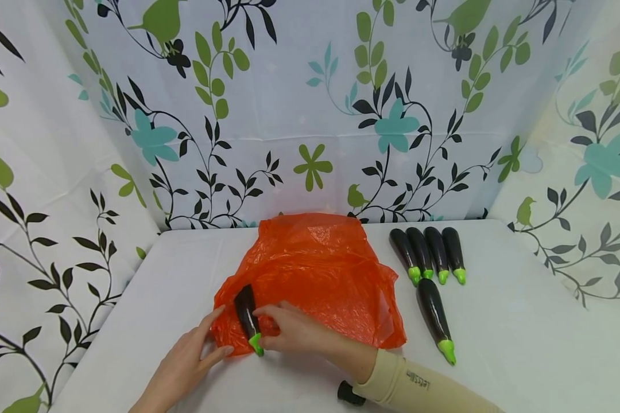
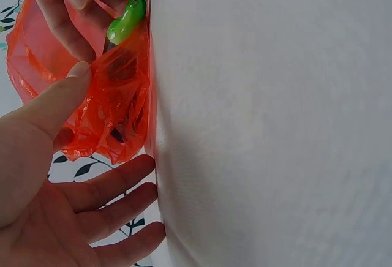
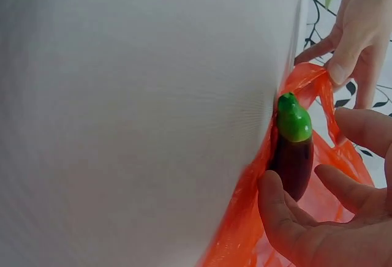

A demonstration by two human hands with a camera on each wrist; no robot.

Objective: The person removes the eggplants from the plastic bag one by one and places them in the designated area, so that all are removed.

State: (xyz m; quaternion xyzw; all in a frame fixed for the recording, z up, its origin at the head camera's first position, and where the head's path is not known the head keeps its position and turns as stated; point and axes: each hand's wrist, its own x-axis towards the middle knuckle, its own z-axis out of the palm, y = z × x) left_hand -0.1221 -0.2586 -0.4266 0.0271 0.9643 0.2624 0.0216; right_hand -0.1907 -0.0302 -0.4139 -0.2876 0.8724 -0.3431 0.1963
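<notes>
A red plastic bag [image 1: 320,287] lies spread on the white tabletop. At its near left corner a dark purple eggplant [image 1: 247,312] with a bright green cap [image 3: 294,120] sits in the bag's mouth, cap toward the person; red film covers part of it in the left wrist view. My right hand [image 1: 299,330] holds the eggplant from the right, fingers on either side of it. My left hand [image 1: 186,355] grips the bag's raised rim between thumb and index finger; its other fingers [image 2: 119,209] are spread straight.
Several more eggplants [image 1: 419,252] stand in a row at the back right. One eggplant [image 1: 434,312] lies nearer, below them. A small black object [image 1: 350,394] shows partly under the right sleeve [image 1: 418,381]. Leaf-patterned curtains [image 1: 310,115] border the table [image 1: 501,344].
</notes>
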